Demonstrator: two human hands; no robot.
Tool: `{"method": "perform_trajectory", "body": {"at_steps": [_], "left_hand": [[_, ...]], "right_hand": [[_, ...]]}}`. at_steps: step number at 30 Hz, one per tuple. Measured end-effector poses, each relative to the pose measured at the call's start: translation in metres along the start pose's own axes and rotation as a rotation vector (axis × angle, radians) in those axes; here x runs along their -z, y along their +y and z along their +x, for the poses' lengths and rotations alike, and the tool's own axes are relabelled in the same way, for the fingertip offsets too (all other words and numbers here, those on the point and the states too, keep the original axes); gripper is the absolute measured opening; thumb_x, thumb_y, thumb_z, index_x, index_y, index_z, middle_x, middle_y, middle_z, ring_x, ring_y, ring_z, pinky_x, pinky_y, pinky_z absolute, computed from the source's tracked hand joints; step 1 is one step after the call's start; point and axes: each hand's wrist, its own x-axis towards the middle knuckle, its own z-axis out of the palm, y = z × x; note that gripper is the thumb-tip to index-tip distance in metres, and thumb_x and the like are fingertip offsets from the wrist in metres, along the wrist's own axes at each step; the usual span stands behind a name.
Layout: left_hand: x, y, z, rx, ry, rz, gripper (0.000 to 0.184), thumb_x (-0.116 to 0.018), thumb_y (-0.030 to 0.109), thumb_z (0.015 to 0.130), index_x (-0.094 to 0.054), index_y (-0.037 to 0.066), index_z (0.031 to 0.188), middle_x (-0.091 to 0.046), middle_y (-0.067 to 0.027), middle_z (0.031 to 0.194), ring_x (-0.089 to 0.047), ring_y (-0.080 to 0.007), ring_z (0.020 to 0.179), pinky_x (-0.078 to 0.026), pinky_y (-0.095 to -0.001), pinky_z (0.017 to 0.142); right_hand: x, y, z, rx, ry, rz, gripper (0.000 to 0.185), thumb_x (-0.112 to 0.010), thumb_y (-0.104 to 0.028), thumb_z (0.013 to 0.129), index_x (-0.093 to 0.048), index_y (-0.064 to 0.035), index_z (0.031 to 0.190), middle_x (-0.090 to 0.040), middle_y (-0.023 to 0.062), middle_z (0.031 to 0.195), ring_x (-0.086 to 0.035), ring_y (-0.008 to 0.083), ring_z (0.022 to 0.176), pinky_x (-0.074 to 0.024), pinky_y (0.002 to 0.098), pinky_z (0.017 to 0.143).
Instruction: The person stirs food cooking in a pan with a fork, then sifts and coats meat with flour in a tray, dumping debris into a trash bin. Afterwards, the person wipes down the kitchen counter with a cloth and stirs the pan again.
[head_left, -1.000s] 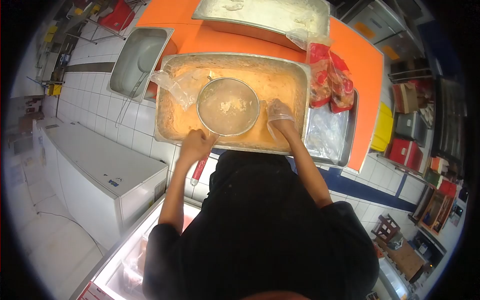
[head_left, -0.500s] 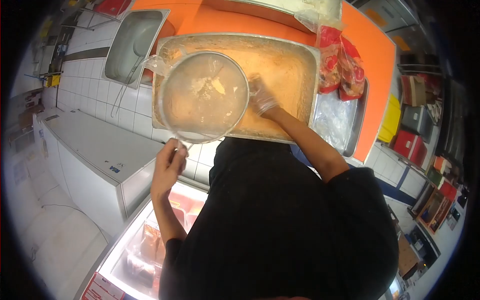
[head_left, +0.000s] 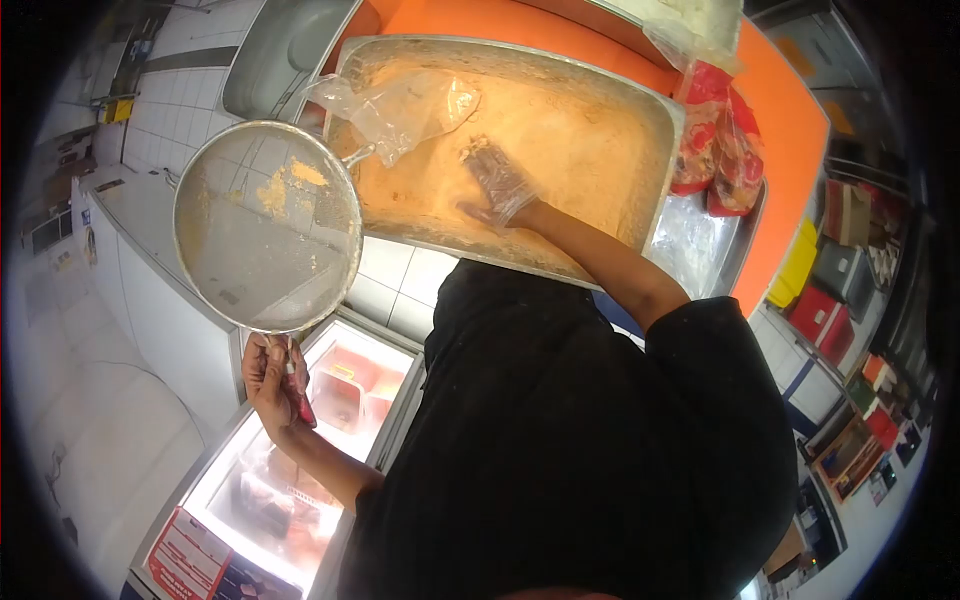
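My left hand (head_left: 265,375) is closed around the handle of a large round sieve (head_left: 235,250), which is held out to the left over the floor and freezer side. Yellowish crumbs cling to its mesh, and a small red part of the handle shows below my fingers. My right hand (head_left: 497,188), in a clear plastic glove, lies over orange-tan powder (head_left: 580,130), palm down with its thumb apart from the fingers. Some powder clumps are at the fingertips. The powder fills a deep metal tray (head_left: 672,130). A clear plastic bag (head_left: 400,112) lies over the tray's left side.
Red-printed bags of food (head_left: 737,165) rest at the right beside a steel pan (head_left: 690,235) with clear plastic in it. Both are on an orange table (head_left: 790,120). Another steel pan (head_left: 265,70) is at upper left. A lit display freezer (head_left: 390,400) stands below my left arm.
The sieve has moved left and down, off the tray, with my left hand on its handle. The plastic bag in the tray is now uncovered. My right hand has shifted slightly left, its fingers now spread.
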Motion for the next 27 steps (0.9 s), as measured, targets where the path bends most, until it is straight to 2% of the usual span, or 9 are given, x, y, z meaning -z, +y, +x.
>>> {"method": "perform_trajectory", "body": {"at_steps": [3, 6, 9, 12, 15, 18, 21, 24, 27], "left_hand": [[0.003, -0.011, -0.001, 0.002, 0.036, -0.01, 0.012, -0.063, 0.009, 0.094, -0.054, 0.003, 0.091, -0.056, -0.0055, 0.078, -0.046, -0.0069, 0.054, -0.034, -0.0158, 0.041], [0.006, -0.021, 0.004, 0.021, 0.012, -0.011, 0.013, -0.064, 0.011, 0.094, -0.054, 0.004, 0.092, -0.056, -0.0061, 0.077, -0.045, -0.0072, 0.051, -0.033, -0.0162, 0.04], [0.009, -0.03, 0.005, 0.038, -0.058, 0.032, 0.014, -0.063, 0.012, 0.095, -0.053, 0.005, 0.09, -0.057, -0.0054, 0.078, -0.045, -0.0074, 0.051, -0.033, -0.0169, 0.041], [-0.009, -0.034, 0.008, 0.096, -0.104, -0.004, 0.013, -0.062, 0.012, 0.095, -0.053, 0.005, 0.089, -0.056, -0.0036, 0.079, -0.045, -0.0076, 0.051, -0.033, -0.0172, 0.042], [-0.029, -0.047, 0.018, 0.12, -0.206, 0.005, 0.012, -0.061, 0.011, 0.096, -0.053, 0.006, 0.089, -0.055, -0.0023, 0.078, -0.044, -0.0077, 0.051, -0.033, -0.017, 0.044], [-0.045, -0.058, 0.025, 0.208, -0.373, 0.106, 0.014, -0.055, 0.013, 0.099, -0.052, 0.005, 0.089, -0.053, -0.0024, 0.073, -0.043, -0.0076, 0.051, -0.03, -0.0183, 0.043], [-0.066, -0.072, 0.036, 0.319, -0.56, 0.112, 0.018, -0.05, 0.015, 0.102, -0.051, 0.004, 0.088, -0.052, -0.0029, 0.071, -0.042, -0.0071, 0.05, -0.028, -0.0199, 0.041], [-0.085, -0.093, 0.05, 0.354, -0.653, 0.171, 0.023, -0.044, 0.017, 0.105, -0.05, 0.005, 0.086, -0.052, -0.0033, 0.07, -0.041, -0.0072, 0.047, -0.029, -0.0215, 0.041], [-0.101, -0.112, 0.063, 0.337, -0.725, 0.184, 0.025, -0.042, 0.017, 0.106, -0.05, 0.005, 0.086, -0.053, -0.0036, 0.07, -0.041, -0.0075, 0.047, -0.029, -0.0219, 0.041]], "right_hand": [[0.004, -0.01, 0.024, 0.157, -0.136, -0.095, 0.088, -0.053, -0.067, 0.085, -0.039, -0.01, 0.15, -0.031, 0.0213, 0.156, -0.019, 0.0393, 0.149, -0.0099, 0.051, 0.123], [-0.006, -0.029, 0.049, 0.22, -0.173, -0.093, 0.07, -0.057, -0.056, 0.088, -0.049, -0.0105, 0.141, -0.039, 0.0206, 0.15, -0.027, 0.0402, 0.145, -0.0125, 0.0507, 0.123], [-0.015, -0.026, 0.047, 0.35, -0.064, -0.093, 0.047, -0.056, -0.046, 0.091, -0.055, -0.0141, 0.125, -0.048, 0.0142, 0.132, -0.039, 0.0348, 0.127, -0.0281, 0.0478, 0.107], [0.0, 0.008, 0.024, 0.442, 0.028, -0.144, 0.024, -0.055, -0.036, 0.094, -0.062, -0.0178, 0.109, -0.057, 0.0079, 0.114, -0.052, 0.0293, 0.109, -0.0438, 0.0449, 0.09], [0.031, 0.034, -0.01, 0.257, -0.075, -0.172, 0.025, -0.061, -0.03, 0.088, -0.063, -0.0173, 0.11, -0.058, 0.0103, 0.113, -0.055, 0.0312, 0.106, -0.0461, 0.0446, 0.089], [0.065, 0.044, -0.02, -0.147, -0.164, -0.176, 0.026, -0.063, -0.028, 0.085, -0.064, -0.0145, 0.107, -0.06, 0.0125, 0.106, -0.058, 0.0314, 0.1, -0.05, 0.0437, 0.082], [0.072, 0.072, -0.028, -0.277, 0.051, 0.12, 0.023, -0.063, -0.022, 0.086, -0.068, -0.0119, 0.106, -0.064, 0.0167, 0.105, -0.062, 0.032, 0.1, -0.0528, 0.0434, 0.076], [0.123, 0.067, -0.027, -0.613, 0.096, 0.284, 0.023, -0.063, -0.021, 0.089, -0.071, -0.0082, 0.106, -0.068, 0.0198, 0.107, -0.063, 0.0324, 0.104, -0.0526, 0.0429, 0.081], [0.206, 0.008, -0.011, -0.91, 0.165, 0.418, 0.028, -0.063, -0.025, 0.092, -0.071, -0.0046, 0.108, -0.068, 0.0204, 0.115, -0.063, 0.0328, 0.109, -0.0492, 0.0414, 0.092]]}}
